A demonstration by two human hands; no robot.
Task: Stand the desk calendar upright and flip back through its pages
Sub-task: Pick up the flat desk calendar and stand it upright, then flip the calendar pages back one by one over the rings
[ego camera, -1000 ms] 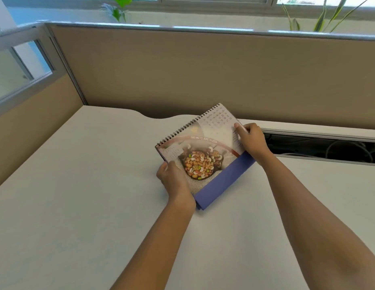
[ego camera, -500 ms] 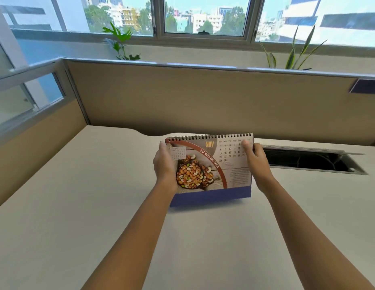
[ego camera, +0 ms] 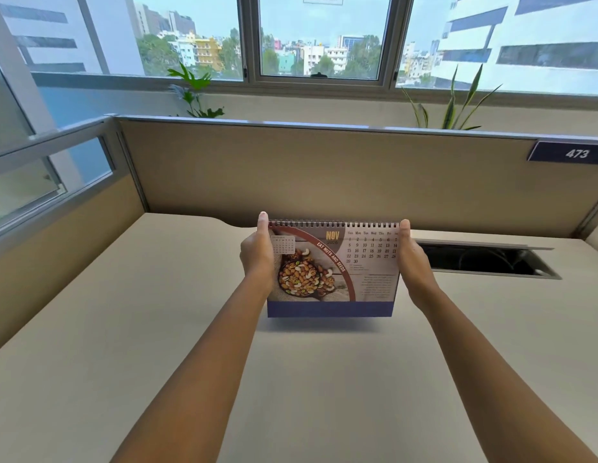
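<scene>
The desk calendar stands upright and square to me on the beige desk, its spiral binding on top and its blue base at the bottom. The page facing me reads NOV, with a bowl of nuts pictured. My left hand grips its left edge, thumb on the front and a fingertip above the binding. My right hand grips the right edge the same way. A thin shadow lies under the blue base; whether it touches the desk I cannot tell.
A tan partition walls the desk at the back and left. An open cable slot is cut into the desk right of the calendar. A label reading 473 hangs on the partition. Plants stand on the window sill.
The calendar went from lying tilted and skewed on the desk to standing upright and facing me. Both hands shifted up to its side edges. My view has tilted upward.
</scene>
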